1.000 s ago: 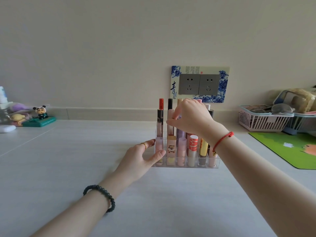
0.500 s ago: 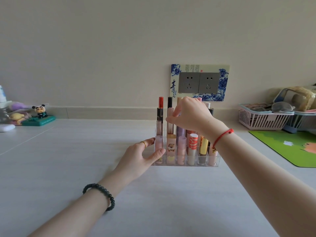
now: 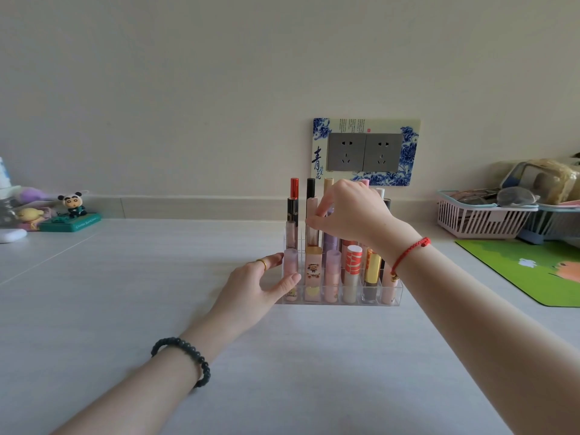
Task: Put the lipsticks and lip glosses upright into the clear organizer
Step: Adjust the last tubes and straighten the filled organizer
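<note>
Pinching the pink tube (image 3: 311,211) at centre frame, the right hand (image 3: 351,215) is holding where it was a second ago. The tube is standing upright in the organizer (image 3: 398,295). The left hand (image 3: 257,284) is gripping the organizer's left end between thumb and fingers. Filling is appearing near complete.

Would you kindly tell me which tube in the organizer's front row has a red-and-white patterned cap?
The fourth tube from the left, between a plain pink tube and a gold-capped one; no other front-row cap is red and white.
</note>
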A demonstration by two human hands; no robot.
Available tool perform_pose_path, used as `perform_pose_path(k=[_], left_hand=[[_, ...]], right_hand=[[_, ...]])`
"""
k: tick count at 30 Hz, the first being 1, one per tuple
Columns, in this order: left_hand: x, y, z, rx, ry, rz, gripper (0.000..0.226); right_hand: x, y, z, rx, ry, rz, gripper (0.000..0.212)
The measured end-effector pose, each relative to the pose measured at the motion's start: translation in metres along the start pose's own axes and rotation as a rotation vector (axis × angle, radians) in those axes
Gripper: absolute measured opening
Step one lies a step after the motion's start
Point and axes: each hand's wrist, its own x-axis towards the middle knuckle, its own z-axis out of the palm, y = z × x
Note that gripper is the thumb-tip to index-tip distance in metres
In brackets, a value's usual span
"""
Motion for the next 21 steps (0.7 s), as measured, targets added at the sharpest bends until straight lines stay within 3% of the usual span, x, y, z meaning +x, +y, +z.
perform_pose_path(k=[6,15,21], left_hand=[[-0.002,0.006,-0.004,0.057,0.163,0.056,0.04],[-0.004,0.014,-0.006,0.073,0.231,0.103,0.027],[-0.004,0.017,-0.005,0.071,0.224,0.11,0.013]], right_hand=[[-0.003,0.0,-0.003,0.052,0.006,-0.023,0.027],[-0.022,0.001,-0.02,0.144,0.083,-0.108,0.024],[-0.046,0.002,-0.016,0.102,-0.019,-0.185,0.019]])
